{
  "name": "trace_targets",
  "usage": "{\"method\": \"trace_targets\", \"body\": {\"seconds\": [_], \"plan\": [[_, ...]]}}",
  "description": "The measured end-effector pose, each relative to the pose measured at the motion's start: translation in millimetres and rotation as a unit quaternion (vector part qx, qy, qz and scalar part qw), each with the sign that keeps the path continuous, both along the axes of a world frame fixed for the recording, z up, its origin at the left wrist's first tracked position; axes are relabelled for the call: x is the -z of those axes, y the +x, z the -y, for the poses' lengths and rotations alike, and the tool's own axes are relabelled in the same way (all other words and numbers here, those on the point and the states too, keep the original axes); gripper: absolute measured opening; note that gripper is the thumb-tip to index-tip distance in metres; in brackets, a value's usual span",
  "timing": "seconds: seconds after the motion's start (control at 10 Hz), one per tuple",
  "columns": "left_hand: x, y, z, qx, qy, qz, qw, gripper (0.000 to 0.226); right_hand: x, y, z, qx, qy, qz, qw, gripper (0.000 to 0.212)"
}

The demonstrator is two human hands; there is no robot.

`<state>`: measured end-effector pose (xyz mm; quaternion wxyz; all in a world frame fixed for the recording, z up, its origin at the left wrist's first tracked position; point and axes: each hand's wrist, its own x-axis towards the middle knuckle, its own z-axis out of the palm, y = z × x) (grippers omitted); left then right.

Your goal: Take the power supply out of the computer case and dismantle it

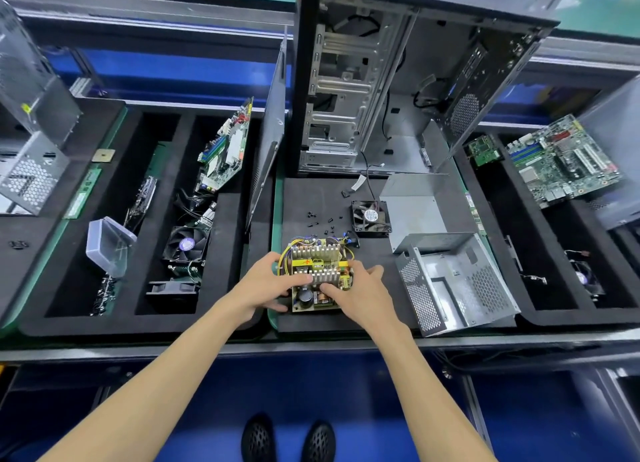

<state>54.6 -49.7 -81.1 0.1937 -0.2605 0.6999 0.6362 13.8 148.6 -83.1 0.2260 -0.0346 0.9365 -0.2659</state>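
**Bare power supply board held in front of the open case**

Where writing might be looked for, little can be read: a round white label is seen on the hub of the loose black fan [371, 217], but its print is too small to make out, and no brand can be told on any part.

The power supply board [320, 276] is found on the black mat [374, 309] of the counter, directly in front of the open computer case [398, 81], which stands upright behind it. The board lies flat, components upward, with two rows of finned heat sinks running across it. Its long axis runs away from the person, toward the case, with a bundle of yellow wires at its far left corner and a large black capacitor at its near end.

The board is gripped by the left hand [266, 287] at its left edge, fingers curled round it. The right hand [356, 293] is laid on the right side, fingers bent onto the components.

Right of the board, the emptied metal housing [457, 281] and its cover [412, 205] are set. Small black screws [320, 219] are scattered between board and case.
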Motion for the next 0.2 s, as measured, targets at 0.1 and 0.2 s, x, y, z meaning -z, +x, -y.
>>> {"method": "trace_targets", "body": {"seconds": [0.1, 0.2], "plan": [[2.6, 1.9, 9.0, 0.016, -0.019, -0.002, 1.000, 0.049, 0.9, 6.4, -4.0, 0.011, -0.016, -0.010, 1.000, 0.070], [13.5, 20.9, 16.3, -0.018, -0.059, -0.013, 0.998, 0.034, 4.0, 30.8, -15.5, 0.062, -0.057, -0.050, 0.995, 0.043]]}}
